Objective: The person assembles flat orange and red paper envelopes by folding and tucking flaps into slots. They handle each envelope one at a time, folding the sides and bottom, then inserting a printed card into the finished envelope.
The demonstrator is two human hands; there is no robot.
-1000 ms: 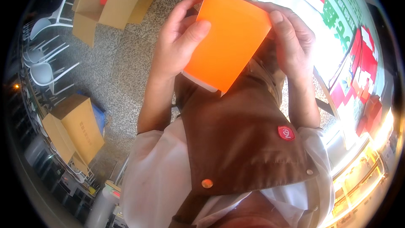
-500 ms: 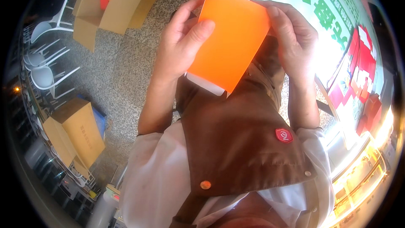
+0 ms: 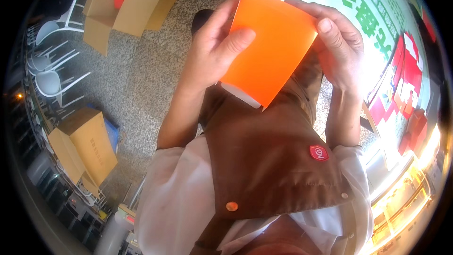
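Observation:
An orange paper box (image 3: 271,47) is held up over my lap, its plain orange face toward me. A pale flap or inner side shows along its lower left edge. My left hand (image 3: 212,49) grips the left side, thumb on the orange face and fingers behind. At the upper right edge my right hand (image 3: 339,42) closes on it, thumb at the corner and the other fingers partly hidden behind. What lies on the far side of the box, or inside it, is hidden.
A large open carton (image 3: 137,7) stands at the upper left, with red and white pieces inside. Another carton (image 3: 89,146) sits at the lower left, near white chairs (image 3: 49,82). On the right, a table with a green-lettered cover (image 3: 373,0) bears red paper pieces (image 3: 410,71).
Both hands and the orange box have shifted a little to the right. My right thumb now sits higher and more bent at the corner of the box.

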